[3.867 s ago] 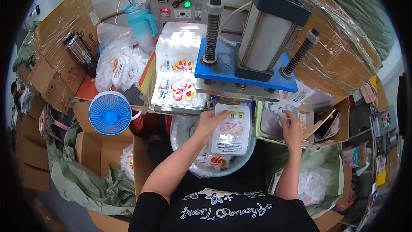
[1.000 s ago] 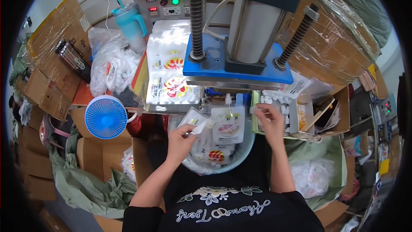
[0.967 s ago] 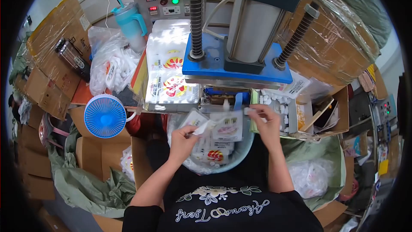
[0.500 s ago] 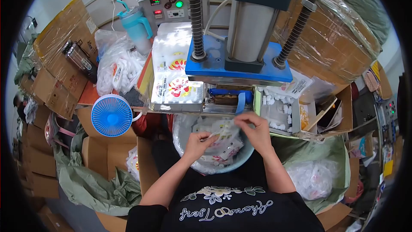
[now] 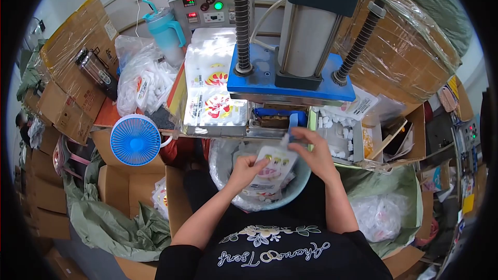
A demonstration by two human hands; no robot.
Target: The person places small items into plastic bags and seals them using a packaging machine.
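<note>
My left hand (image 5: 245, 172) pinches a flat white spout pouch (image 5: 273, 168) with yellow-green and pink print between thumb and fingers. The pouch is tilted, its narrow spout end up. Beside that spout is my right hand (image 5: 315, 153), thumb and index finger apart and curled; I see nothing between them. Under both hands, a pale blue tub (image 5: 301, 193) lined with clear plastic contains more printed pouches, partly hidden. Just beyond is a press with a blue plate (image 5: 264, 67), a blue strap (image 5: 294, 121) hanging at its front.
Left of the press lies a stack of printed pouches (image 5: 215, 109). To its right, a tray (image 5: 332, 135) contains small white pieces. A blue fan (image 5: 135, 140) stands at left above an open carton (image 5: 129, 184). A green-lined box (image 5: 410, 197) with a clear bag is at right.
The pouch in my left hand has come up and now shows its printed face. My right hand has moved slightly right, its finger and thumb now apart. The view has shifted slightly.
</note>
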